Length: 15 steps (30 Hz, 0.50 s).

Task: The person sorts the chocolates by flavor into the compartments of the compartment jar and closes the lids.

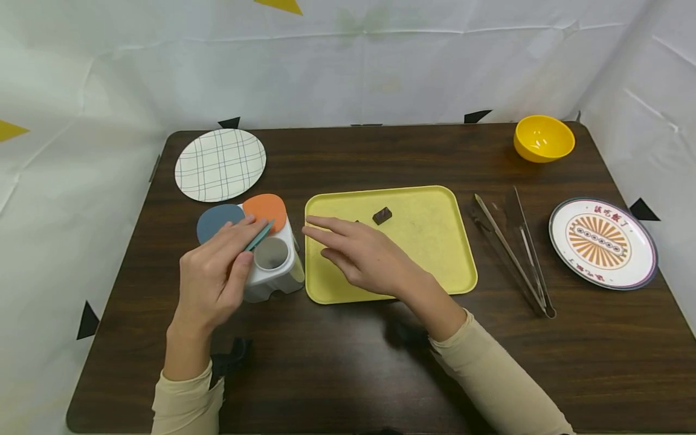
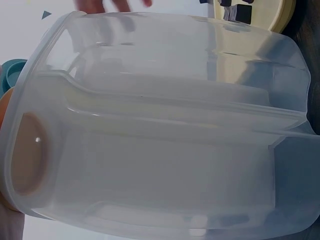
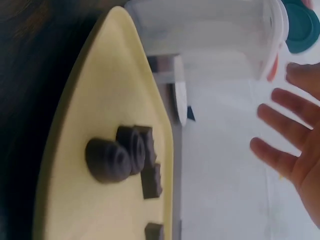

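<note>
My left hand (image 1: 247,243) grips a white translucent container (image 1: 274,269) standing left of the yellow tray (image 1: 435,241); its fingers lie over the top beside a thin teal lid edge (image 1: 259,236). The blue (image 1: 217,220) and orange (image 1: 266,209) lids are flipped open. In the left wrist view the container (image 2: 165,140) fills the frame. My right hand (image 1: 337,241) hovers flat over the tray's left part, fingers straight, pointing at the container. A brown chocolate (image 1: 382,215) lies on the tray; in the right wrist view several chocolates (image 3: 122,155) sit together under the open palm (image 3: 295,150).
A checked plate (image 1: 220,164) lies at the back left and a yellow bowl (image 1: 544,138) at the back right. Metal tongs (image 1: 516,248) lie right of the tray, with a patterned plate (image 1: 602,243) beyond them. White sheeting surrounds the dark table (image 1: 348,362).
</note>
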Each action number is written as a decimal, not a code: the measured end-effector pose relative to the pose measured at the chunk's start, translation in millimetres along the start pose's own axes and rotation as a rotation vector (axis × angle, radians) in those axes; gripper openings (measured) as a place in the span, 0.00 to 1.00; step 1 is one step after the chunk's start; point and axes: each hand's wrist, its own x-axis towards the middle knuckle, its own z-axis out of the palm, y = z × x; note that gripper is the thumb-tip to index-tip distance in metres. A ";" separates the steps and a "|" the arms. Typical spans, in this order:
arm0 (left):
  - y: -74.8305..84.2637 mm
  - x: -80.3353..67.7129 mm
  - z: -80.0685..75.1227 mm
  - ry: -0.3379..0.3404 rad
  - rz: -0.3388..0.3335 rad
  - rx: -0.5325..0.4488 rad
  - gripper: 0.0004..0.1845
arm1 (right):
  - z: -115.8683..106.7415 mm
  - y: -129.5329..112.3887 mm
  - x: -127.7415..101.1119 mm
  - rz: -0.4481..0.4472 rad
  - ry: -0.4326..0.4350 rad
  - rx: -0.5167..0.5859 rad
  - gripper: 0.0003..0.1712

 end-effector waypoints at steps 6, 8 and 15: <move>0.6 0.9 0.9 0.015 0.005 -0.009 0.27 | -7.8 8.8 -27.9 0.162 -0.001 -0.040 0.27; 0.7 1.1 1.0 0.018 0.007 -0.008 0.27 | -11.7 12.3 -37.7 0.225 -0.006 -0.063 0.27; 0.9 0.9 1.4 0.030 0.013 -0.008 0.27 | -28.0 27.3 -73.2 0.392 0.057 -0.131 0.28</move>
